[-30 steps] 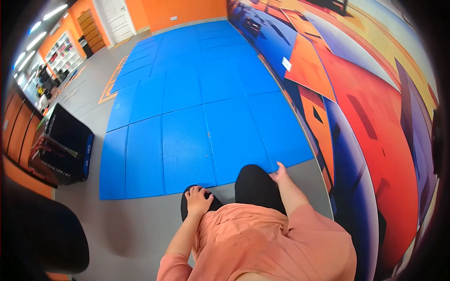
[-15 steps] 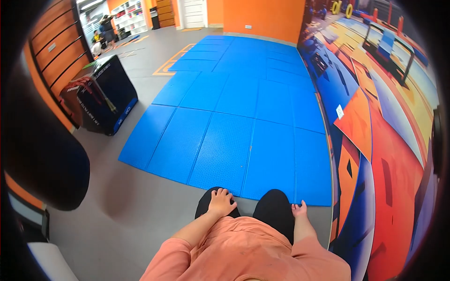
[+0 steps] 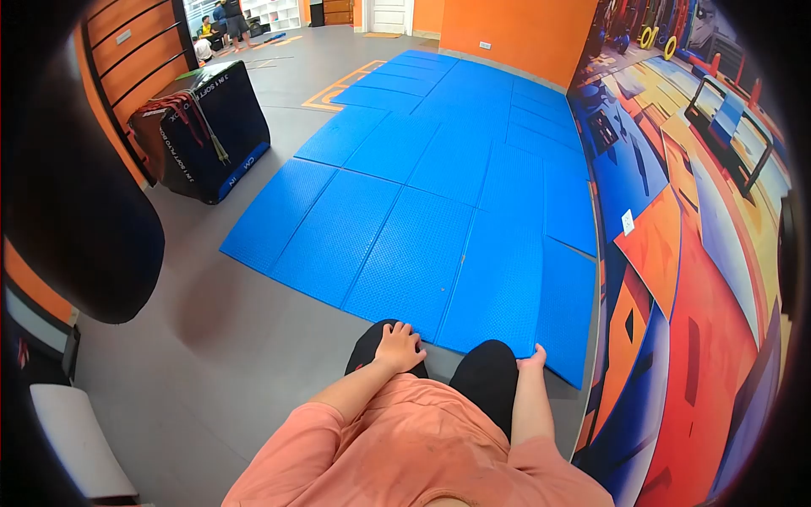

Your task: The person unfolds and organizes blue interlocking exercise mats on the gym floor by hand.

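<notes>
My left hand [image 3: 400, 348] rests on my left knee [image 3: 367, 345], its fingers spread over the black cloth. Low beside my right knee [image 3: 488, 372], my right hand [image 3: 532, 360] grips the near edge of a blue floor mat [image 3: 564, 308]. Its thumb lies at the top of the edge, while the other fingers are mostly hidden. This mat sits slightly askew, with a narrow dark gap at its far edge. Several more blue textured mats [image 3: 414, 241] lie side by side in front of me.
A painted wall [image 3: 701, 338] runs close along the right side. At the left hangs a dark, rounded bag [image 3: 93, 211]; beyond it stands a black plyo box [image 3: 211, 135] with bands on top. Far off at upper left, several people [image 3: 221, 25] are near white shelves.
The mat at my right hand has shifted towards me and turned slightly, opening a gap at its far edge. My right hand has closed on its edge. My left hand stays on my knee.
</notes>
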Demonstrator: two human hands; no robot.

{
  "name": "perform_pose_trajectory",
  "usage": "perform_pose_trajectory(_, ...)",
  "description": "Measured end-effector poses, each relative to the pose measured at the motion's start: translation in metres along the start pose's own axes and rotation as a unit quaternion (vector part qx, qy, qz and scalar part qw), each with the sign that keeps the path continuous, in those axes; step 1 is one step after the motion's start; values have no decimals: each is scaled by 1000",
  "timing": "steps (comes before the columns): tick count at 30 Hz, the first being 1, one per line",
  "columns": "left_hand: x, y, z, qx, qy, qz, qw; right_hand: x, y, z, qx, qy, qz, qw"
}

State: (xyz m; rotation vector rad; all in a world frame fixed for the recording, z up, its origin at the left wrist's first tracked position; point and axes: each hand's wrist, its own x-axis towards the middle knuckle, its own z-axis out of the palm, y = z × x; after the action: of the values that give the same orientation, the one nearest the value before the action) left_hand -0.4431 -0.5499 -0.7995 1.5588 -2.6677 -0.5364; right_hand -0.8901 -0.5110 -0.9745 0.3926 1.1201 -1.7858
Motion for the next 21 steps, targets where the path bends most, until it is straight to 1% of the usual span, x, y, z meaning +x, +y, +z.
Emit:
perform_pose_trajectory(1,1,2,2,7,-6,-1,1000,-3,2,5,11,-18,-20,1000)
perform_pose_trajectory(2,4,4,3,15,-12,-2,1000,-5,2,9,11,-21,-19,1000)
perform_pose_trajectory(4,9,7,3,26,-19,-3,999,-15,4,16,-24,39,-55,997)
perform_pose_trajectory(5,10,9,3,36,-30,-1,999,-7,4,5,-22,38,-54,998)
perform_pose_trajectory(7,13,12,3,41,-32,-1,999,5,2,-22,13,4,-22,1000)
perform_pose_trajectory(9,13,11,3,48,-41,-3,998,-4,-3,-19,18,-1,-13,1000)
perform_pose_trajectory(11,12,11,3,46,-38,3,998,-16,-12,-24,9,63,80,995)
perform_pose_trajectory(12,14,10,4,43,-35,-1,998,-17,-12,-23,13,72,77,994)
perform_pose_trajectory(13,14,11,5,39,-35,-1,999,17,-10,-41,8,44,115,992)
perform_pose_trajectory(14,14,10,8,36,-21,2,999,33,-13,-59,3,16,151,988)
perform_pose_trajectory(16,14,9,9,32,-18,5,999,-6,-17,-27,-10,-23,120,992)
perform_pose_trajectory(17,14,8,8,28,-17,5,999,-15,-16,-17,-7,-18,114,993)
perform_pose_trajectory(19,14,6,7,27,-13,11,999,-27,-12,-2,31,-13,50,998)
perform_pose_trajectory(21,8,2,10,23,-9,11,1000,-47,-17,17,23,-1,45,999)
